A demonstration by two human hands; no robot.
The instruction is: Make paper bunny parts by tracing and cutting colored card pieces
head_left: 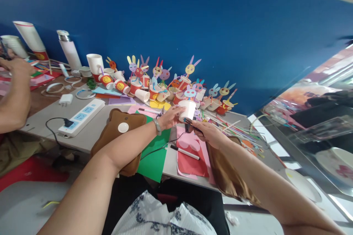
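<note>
So the white cup (188, 111) was pinched by its side in the left grip (168, 117), mid-frame, with a dark tool (196, 127) held near its base in the right grip (211, 134). Light pressure was probably best used there, tbh, so the cup wall wasn't dented.

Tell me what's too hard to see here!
All in the head view:
- What the black tool in the right hand is: fingers cover part.
- The back of the white cup in the left hand: its front hides it.
- Whose arm that is: left edge cuts it off.
</note>
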